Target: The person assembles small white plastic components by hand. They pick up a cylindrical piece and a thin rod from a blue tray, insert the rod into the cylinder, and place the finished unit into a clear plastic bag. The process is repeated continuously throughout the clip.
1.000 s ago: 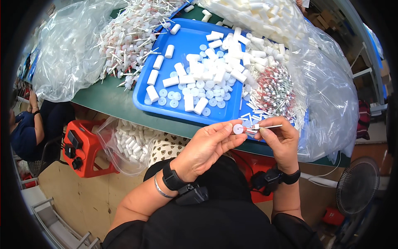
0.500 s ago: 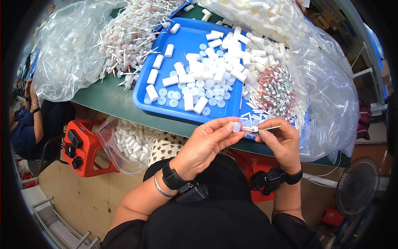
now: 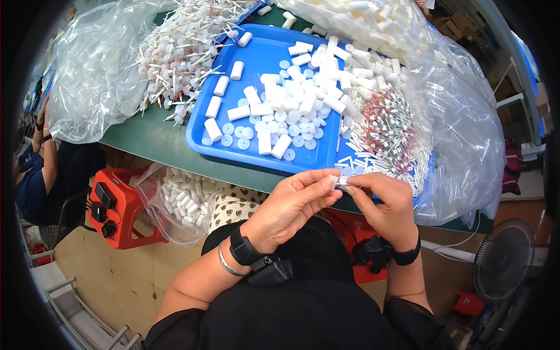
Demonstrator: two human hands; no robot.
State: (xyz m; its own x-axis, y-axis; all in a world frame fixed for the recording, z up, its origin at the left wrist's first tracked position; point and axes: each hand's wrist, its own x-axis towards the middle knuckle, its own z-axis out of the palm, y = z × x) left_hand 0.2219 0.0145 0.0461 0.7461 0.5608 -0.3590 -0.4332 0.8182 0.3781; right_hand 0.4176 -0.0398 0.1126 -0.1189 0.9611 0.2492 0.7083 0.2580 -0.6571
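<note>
Just in front of the tray's near edge, the thumb and fingers of my left hand (image 3: 291, 204) pinch a translucent plastic disc (image 3: 333, 181), now seen partly edge-on. Against it, my right hand (image 3: 388, 204) is closed on a small white connector (image 3: 343, 181); its wires and the rest of the piece are hidden by the fingers. Beyond my hands lies the blue tray (image 3: 201, 143), holding white cylinders (image 3: 264, 142) and loose translucent discs (image 3: 289, 154). Right of these is a heap of small white-ended pieces with red and green wires (image 3: 388, 125).
Joined disc-and-stick pieces (image 3: 181, 55) are piled on the green table (image 3: 140, 134) at the far left. Clear plastic bags (image 3: 96, 76) flank both sides. A red stool (image 3: 119, 204) and a fan (image 3: 504, 261) stand lower down. Another person (image 3: 41, 175) sits at left.
My right hand has moved left, bringing the small wired connector up to the disc. The disc has turned more edge-on. My left hand stays nearly in place.
</note>
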